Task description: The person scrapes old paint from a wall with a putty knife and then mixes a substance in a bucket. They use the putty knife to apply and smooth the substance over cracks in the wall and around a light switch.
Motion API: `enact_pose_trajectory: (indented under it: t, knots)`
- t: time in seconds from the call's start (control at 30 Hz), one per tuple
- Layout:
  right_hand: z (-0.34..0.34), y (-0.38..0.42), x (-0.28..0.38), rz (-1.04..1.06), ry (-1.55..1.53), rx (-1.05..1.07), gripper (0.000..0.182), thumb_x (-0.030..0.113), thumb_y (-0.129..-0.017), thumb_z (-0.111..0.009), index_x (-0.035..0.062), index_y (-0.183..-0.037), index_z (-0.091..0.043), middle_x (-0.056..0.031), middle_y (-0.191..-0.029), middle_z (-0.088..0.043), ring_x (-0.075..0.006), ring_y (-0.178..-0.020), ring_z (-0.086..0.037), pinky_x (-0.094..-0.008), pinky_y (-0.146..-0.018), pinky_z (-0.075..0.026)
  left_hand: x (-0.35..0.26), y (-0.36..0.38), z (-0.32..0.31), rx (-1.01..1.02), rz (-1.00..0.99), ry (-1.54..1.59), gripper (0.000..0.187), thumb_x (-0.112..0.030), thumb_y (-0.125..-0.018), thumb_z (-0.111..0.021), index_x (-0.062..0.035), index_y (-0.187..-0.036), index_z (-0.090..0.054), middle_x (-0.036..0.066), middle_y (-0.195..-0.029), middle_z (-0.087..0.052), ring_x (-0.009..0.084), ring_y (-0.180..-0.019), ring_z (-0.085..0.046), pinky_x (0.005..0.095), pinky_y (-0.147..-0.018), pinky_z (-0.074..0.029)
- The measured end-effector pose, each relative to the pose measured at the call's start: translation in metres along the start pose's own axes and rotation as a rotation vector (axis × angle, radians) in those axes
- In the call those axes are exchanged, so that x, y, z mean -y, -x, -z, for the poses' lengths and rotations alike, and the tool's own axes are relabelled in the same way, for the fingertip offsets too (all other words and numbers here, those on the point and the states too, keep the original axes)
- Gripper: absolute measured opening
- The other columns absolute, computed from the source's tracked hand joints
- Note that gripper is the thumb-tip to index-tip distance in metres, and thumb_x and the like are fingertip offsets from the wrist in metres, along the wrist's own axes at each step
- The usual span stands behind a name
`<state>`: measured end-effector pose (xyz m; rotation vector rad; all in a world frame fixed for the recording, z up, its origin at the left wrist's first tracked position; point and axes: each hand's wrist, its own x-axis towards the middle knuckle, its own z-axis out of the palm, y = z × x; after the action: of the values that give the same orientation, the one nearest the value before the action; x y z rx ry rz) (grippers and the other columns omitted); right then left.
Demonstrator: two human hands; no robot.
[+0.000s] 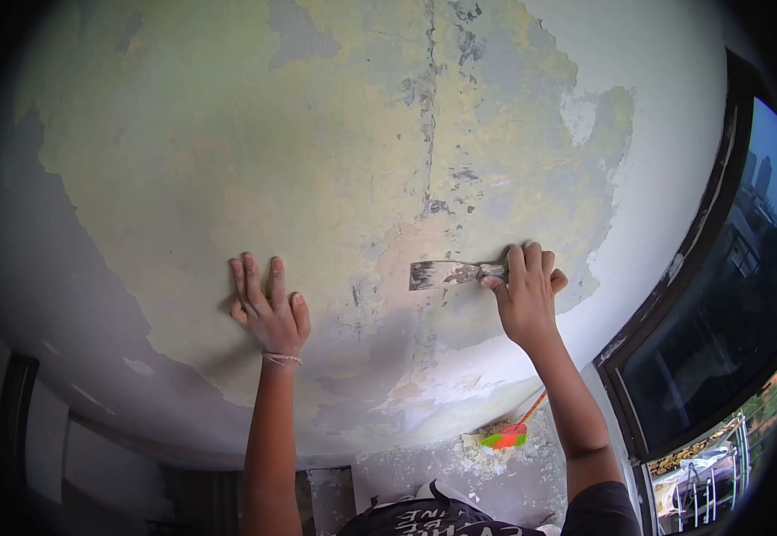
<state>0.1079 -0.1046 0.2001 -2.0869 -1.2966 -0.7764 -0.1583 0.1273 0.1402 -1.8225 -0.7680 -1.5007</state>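
Note:
My right hand is wrapped round the handle of a scraper, whose flat, stained blade points left against the wall. Much of that wall is bare of its white paint, showing yellow-green and grey patches. A rough vertical crack runs down above the blade, with dark chipped spots beside it. To the left, my left hand rests on the wall with its fingers spread, holding nothing. A thin band circles its wrist.
On the floor below lies an orange and green broom among flakes of debris. A dark-framed window stands at the right, with buildings outside. White paint still borders the stripped area.

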Motion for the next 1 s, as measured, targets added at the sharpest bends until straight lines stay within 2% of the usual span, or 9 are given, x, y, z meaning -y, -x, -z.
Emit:
enact_pose_trajectory:
  t: [0.17,0.33,0.4,0.5,0.6,0.7,0.9,1.0]
  knots:
    - [0.006,-0.001,-0.016,-0.081,0.034,0.014,0.037,0.028,-0.088,-0.065,0.0038,-0.113,-0.052,-0.0137,-0.107,-0.047,-0.0312,-0.103,-0.042,-0.0454,-0.087,-0.026,0.0,0.0,0.001,0.005,0.006,0.008,0.053,-0.032,-0.101,-0.032,-0.0088,-0.149,-0.039,0.022,-0.155,-0.032,0.0409,-0.143,-0.032,0.0426,-0.103,-0.022]
    - [0.019,0.007,-0.048,-0.118,0.036,0.056,0.033,0.031,-0.088,-0.064,0.004,-0.098,-0.049,-0.0123,-0.099,-0.043,-0.0306,-0.098,-0.039,-0.0436,-0.084,-0.025,-0.001,0.0,0.001,-0.008,0.02,0.023,0.053,-0.032,-0.1,-0.034,-0.0109,-0.148,-0.04,0.02,-0.155,-0.032,0.0401,-0.143,-0.032,0.0432,-0.104,-0.022]
    - [0.024,0.011,-0.044,-0.082,0.025,0.026,0.034,0.033,-0.088,-0.063,0.004,-0.097,-0.049,-0.0122,-0.098,-0.043,-0.0306,-0.097,-0.039,-0.0437,-0.084,-0.025,-0.002,0.002,-0.002,-0.021,0.047,0.047,0.052,-0.033,-0.1,-0.035,-0.0146,-0.148,-0.042,0.019,-0.156,-0.032,0.039,-0.143,-0.033,0.0441,-0.104,-0.022]
    - [0.031,0.015,-0.02,0.002,0.005,0.004,0.036,0.036,-0.088,-0.062,0.0037,-0.097,-0.049,-0.0127,-0.098,-0.044,-0.0311,-0.096,-0.039,-0.0439,-0.082,-0.025,-0.002,0.002,-0.002,-0.019,0.049,0.039,0.052,-0.033,-0.099,-0.036,-0.0146,-0.148,-0.042,0.018,-0.156,-0.032,0.0389,-0.143,-0.032,0.0438,-0.104,-0.023]
    - [0.024,0.016,0.011,0.068,-0.037,0.002,0.037,0.035,-0.089,-0.063,0.0026,-0.1,-0.049,-0.0133,-0.098,-0.043,-0.0312,-0.095,-0.039,-0.0445,-0.081,-0.025,-0.003,0.0,0.002,0.005,0.022,0.013,0.053,-0.031,-0.1,-0.034,-0.0101,-0.149,-0.039,0.021,-0.156,-0.03,0.04,-0.144,-0.031,0.0436,-0.103,-0.022]
    - [0.006,0.014,0.023,0.015,-0.016,0.007,0.037,0.034,-0.089,-0.064,0.0026,-0.101,-0.05,-0.0131,-0.098,-0.044,-0.0308,-0.096,-0.04,-0.0446,-0.081,-0.025,-0.002,0.002,-0.001,-0.017,0.043,0.038,0.052,-0.033,-0.099,-0.036,-0.0151,-0.148,-0.042,0.018,-0.156,-0.031,0.0382,-0.143,-0.032,0.0433,-0.102,-0.023]
    - [-0.006,0.012,-0.012,-0.073,0.032,-0.009,0.031,0.03,-0.09,-0.063,0.0035,-0.1,-0.05,-0.0124,-0.098,-0.044,-0.0297,-0.097,-0.04,-0.0439,-0.082,-0.026,0.0,0.003,-0.003,-0.015,0.041,0.045,0.052,-0.033,-0.1,-0.035,-0.016,-0.148,-0.042,0.018,-0.156,-0.031,0.0385,-0.143,-0.032,0.0435,-0.103,-0.023]
    - [0.003,0.022,-0.032,-0.112,0.046,0.006,0.03,0.028,-0.088,-0.064,0.0041,-0.095,-0.049,-0.0119,-0.097,-0.043,-0.0301,-0.096,-0.04,-0.044,-0.082,-0.025,-0.001,0.001,-0.001,-0.006,0.013,0.024,0.053,-0.031,-0.1,-0.034,-0.0105,-0.149,-0.039,0.021,-0.156,-0.03,0.0404,-0.144,-0.031,0.0441,-0.103,-0.023]
